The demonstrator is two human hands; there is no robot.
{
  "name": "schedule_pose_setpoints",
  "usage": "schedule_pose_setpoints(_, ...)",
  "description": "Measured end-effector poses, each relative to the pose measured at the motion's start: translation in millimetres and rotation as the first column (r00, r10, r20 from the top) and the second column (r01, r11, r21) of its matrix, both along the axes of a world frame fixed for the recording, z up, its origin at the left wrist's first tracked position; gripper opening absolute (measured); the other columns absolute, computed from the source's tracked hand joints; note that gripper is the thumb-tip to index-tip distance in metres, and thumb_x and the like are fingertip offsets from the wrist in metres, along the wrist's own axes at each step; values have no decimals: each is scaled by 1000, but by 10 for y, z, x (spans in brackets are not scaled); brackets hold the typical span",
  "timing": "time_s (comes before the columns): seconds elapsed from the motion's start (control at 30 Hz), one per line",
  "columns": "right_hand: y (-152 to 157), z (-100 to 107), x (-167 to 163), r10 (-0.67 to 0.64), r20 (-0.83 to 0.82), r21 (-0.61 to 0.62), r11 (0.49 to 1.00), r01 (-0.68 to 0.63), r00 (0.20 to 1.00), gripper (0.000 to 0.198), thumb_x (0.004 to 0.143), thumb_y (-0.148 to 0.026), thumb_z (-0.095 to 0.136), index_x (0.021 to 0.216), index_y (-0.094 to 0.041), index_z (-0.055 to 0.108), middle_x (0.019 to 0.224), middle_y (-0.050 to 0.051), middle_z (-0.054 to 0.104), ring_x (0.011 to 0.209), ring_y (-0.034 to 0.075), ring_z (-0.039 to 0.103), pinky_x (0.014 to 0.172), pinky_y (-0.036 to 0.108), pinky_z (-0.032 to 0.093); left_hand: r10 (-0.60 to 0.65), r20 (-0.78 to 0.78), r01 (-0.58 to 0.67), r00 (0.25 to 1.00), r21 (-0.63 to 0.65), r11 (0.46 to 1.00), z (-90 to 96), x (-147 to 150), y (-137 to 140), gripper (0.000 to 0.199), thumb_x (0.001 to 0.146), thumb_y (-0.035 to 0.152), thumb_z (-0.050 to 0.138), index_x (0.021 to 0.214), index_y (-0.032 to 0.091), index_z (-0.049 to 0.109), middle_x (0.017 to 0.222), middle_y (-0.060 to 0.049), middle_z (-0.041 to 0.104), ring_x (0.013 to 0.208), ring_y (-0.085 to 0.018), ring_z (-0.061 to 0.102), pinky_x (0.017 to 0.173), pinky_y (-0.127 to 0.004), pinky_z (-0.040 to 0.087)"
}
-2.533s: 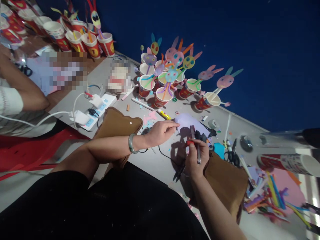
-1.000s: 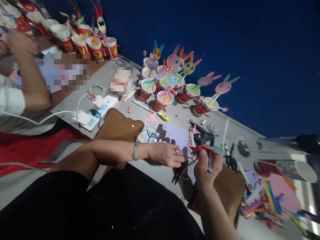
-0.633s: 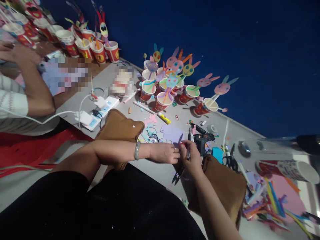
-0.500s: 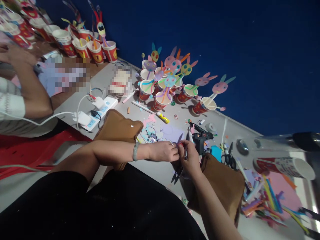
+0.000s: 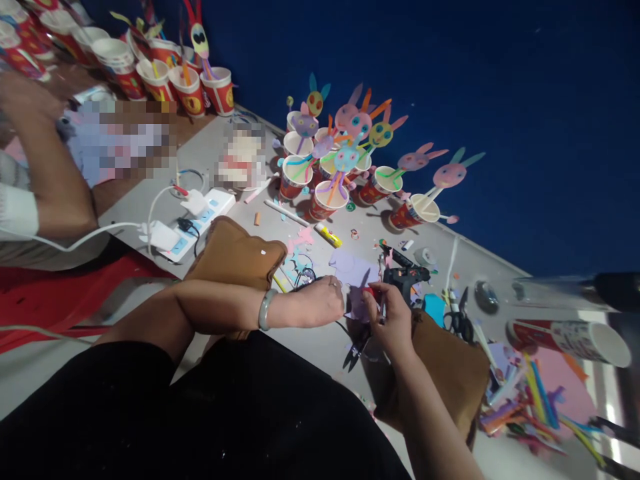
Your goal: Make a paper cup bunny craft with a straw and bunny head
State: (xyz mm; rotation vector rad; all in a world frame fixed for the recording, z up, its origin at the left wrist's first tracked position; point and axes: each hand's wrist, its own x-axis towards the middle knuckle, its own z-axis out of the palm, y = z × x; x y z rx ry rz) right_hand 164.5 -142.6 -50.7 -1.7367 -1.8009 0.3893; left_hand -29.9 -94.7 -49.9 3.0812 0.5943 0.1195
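My left hand [image 5: 317,303], with a bracelet on its wrist, is closed above the table edge; what its curled fingers hold, if anything, is hidden. My right hand [image 5: 393,317] pinches a small red piece [image 5: 369,291] between thumb and fingers, a short gap to the right of the left hand. Just beyond both hands lies light purple paper [image 5: 345,265]. A black glue gun [image 5: 406,275] rests behind my right hand. Dark pointed blades [image 5: 354,355] show below it. Under my right forearm is a brown cushion [image 5: 443,373].
Paper cups with rabbit-faced figures [image 5: 327,200] stand along the blue wall. A power strip [image 5: 200,223], another brown cushion [image 5: 235,257] and a yellow tube [image 5: 329,235] lie leftward. Scissors [image 5: 463,323], a tipped cup [image 5: 570,339] and coloured strips [image 5: 543,393] are rightward. Another person's arm [image 5: 57,160] is far left.
My hands were together and have moved apart, the left one leftward, the right one slightly rightward with the red piece. More of the purple paper shows between them.
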Motion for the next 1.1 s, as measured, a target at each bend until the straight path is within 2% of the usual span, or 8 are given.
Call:
schedule_pose_setpoints(0.13,145,25,-47,71,-27,13,997,-71,997,18,87,-37,61,96,-22,65,88,5,69,78,20,65,75,36,53,-1,17,1,1000,-32,1000,45,-15,-3,17,83,3,49,87,8,65,92,-19,70,84,-25,63,73,-38,45)
schedule_pose_setpoints(0.4,387,-54,-135,199,21,-5,980,-199,980,17,87,-34,62,99,-23,66,90,6,71,81,21,67,76,38,54,32,69,-27,997,-65,998,100,-15,29,19,83,2,48,94,6,64,93,-20,70,81,-24,64,72,-39,47)
schedule_pose_setpoints(0.63,437,-111,-175,276,29,-34,961,-275,961,15,88,-31,60,99,-23,66,90,7,70,80,21,67,74,36,54,60,-6,-60,998,-71,996,156,-20,36,22,84,4,47,95,5,66,96,-22,71,88,-27,65,81,-42,47)
schedule_pose_setpoints(0.8,436,-117,-138,282,23,-62,958,-280,959,22,86,-33,63,105,-23,65,90,6,69,81,22,67,75,37,54,28,-13,-30,1000,-157,987,219,-26,61,19,84,2,49,87,8,67,87,-17,71,82,-24,65,75,-38,46)
schedule_pose_setpoints(0.93,417,-99,-88,260,-8,-93,961,-260,966,27,84,-33,65,110,-23,64,96,7,70,86,23,67,78,39,54,17,-29,-23,999,-219,976,219,-35,65,23,84,0,46,89,8,67,86,-16,70,81,-23,64,74,-37,45)
schedule_pose_setpoints(1.1,402,-80,-81,222,-67,-100,969,-227,973,28,84,-34,66,110,-24,64,97,6,71,87,23,68,81,40,54,58,-50,-66,997,-187,980,202,-44,38,29,84,-1,42,99,4,66,93,-20,69,83,-24,65,64,-34,46)
